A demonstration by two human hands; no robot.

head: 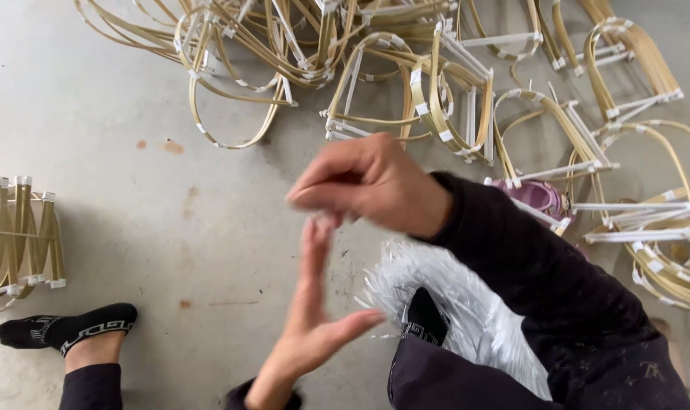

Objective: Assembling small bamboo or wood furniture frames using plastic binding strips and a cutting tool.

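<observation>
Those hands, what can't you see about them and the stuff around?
Head view:
- Right hand: blurred; anything pinched is unclear.
- Left hand: wrist cut off by the bottom edge.
- White strip bundle: partly hidden behind the dark sleeve.
- Bamboo frames: cut off at the top edge.

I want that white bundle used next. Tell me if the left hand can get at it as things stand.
Probably yes. The left hand is open with fingertips beside the bundle of white strips, and nothing lies between them. The right hand is above, out of the way.
</observation>
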